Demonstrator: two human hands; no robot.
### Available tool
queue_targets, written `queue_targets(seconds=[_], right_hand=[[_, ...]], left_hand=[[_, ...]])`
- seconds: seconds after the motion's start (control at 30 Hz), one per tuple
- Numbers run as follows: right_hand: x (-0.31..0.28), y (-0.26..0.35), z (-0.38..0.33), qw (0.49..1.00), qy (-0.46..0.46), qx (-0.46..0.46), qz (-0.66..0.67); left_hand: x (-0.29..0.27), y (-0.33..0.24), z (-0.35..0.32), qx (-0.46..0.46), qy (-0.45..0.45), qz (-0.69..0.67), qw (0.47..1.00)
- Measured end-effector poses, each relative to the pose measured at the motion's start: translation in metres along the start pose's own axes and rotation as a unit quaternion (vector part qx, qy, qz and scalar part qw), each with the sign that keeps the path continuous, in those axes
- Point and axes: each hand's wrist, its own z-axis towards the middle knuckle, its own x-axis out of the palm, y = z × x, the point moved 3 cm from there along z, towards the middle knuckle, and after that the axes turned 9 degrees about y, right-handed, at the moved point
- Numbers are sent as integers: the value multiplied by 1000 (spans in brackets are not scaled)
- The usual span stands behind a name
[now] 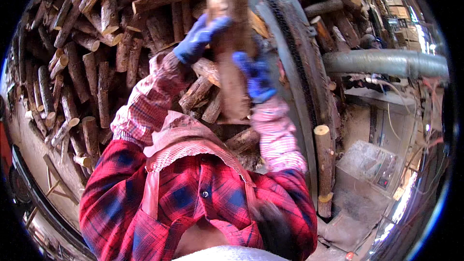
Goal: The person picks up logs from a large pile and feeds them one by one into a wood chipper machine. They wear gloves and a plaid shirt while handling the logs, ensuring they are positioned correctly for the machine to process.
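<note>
1. Brown, bark-covered wood fills your left side: that log pile (124, 50) is loose, so a knock could probably set pieces rolling.
2. Chain trough (270, 19) next, just right of you. Your checked right sleeve (276, 130) sits close by it; loose cloth could snag if that chain's running (can't tell).
3. Your held log (233, 43) is upended in front of your chest, between both hands and left of the trough. Heavy-looking, so a slip could drop it toward your feet.
4. Left hand (200, 38): fingers curled against the bark. Right hand (256, 78): thumb spread away; other fingers too blurred to call. Smooth gloves might slide, imo.
</note>
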Motion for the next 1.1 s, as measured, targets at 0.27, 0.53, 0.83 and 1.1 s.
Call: queue_targets(seconds=[0.27,0.53,0.83,1.1], right_hand=[[-279,83,-160,820,-55,74,-565],[-313,8,-225,818,-36,193,-541],[-28,3,17,807,133,-123,-562],[-18,-65,184,687,71,-86,-718]], left_hand=[[121,9,-17,-120,103,305,939],[-81,9,-193,-398,-158,440,790],[-243,7,-103,-515,-31,617,594],[-409,24,88,-222,81,830,505]])
